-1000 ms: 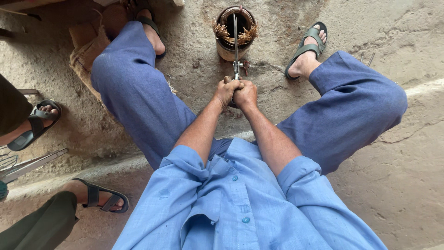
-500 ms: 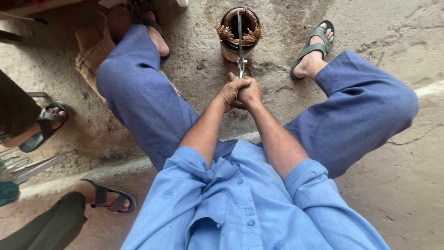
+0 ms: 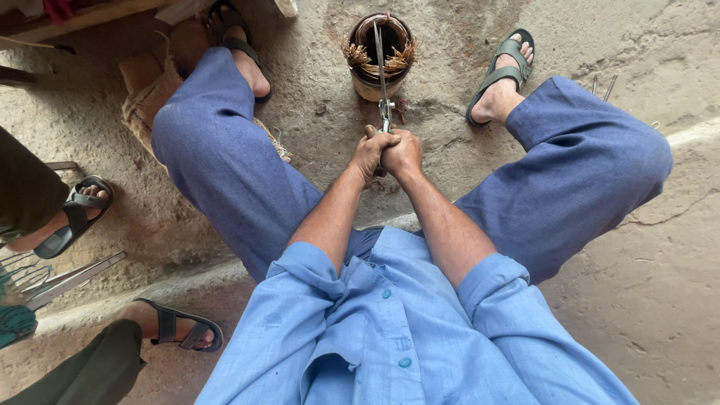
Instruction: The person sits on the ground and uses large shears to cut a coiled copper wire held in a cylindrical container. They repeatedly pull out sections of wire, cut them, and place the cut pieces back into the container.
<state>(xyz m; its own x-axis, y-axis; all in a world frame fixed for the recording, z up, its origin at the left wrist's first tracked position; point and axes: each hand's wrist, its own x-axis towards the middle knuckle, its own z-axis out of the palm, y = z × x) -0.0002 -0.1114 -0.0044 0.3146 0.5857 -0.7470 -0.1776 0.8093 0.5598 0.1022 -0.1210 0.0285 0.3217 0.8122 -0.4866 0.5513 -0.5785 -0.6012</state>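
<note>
Between the person's spread knees, on the concrete floor (image 3: 660, 315), both hands met around the grips of long shears (image 3: 382, 90). Left hand (image 3: 370, 154) and right hand (image 3: 405, 152) were pressed side by side, fingers curled tight about the handles, knuckles touching. From the hands the blades ran straight away, close together as far as could be seen, and their tips reached over the mouth of a small round pot (image 3: 379, 56). This pot stood upright on the floor just beyond the hands, between the two feet. Tufts of pale straw (image 3: 356, 54) stuck out across its rim on either side of the blades; whether the blades touched the straw could not be told.

Blue trousers and a blue buttoned shirt with rolled sleeves covered the person. One dark sandal (image 3: 502, 67) sat on the right foot beside the pot, and another sandal (image 3: 240, 37) on the left foot further off. A wad of coarse fibre (image 3: 146, 105) lay under the left leg. At the left edge, another person's sandalled feet (image 3: 75, 214) stood well apart from the pot, near some thin metal rods (image 3: 67, 277).
</note>
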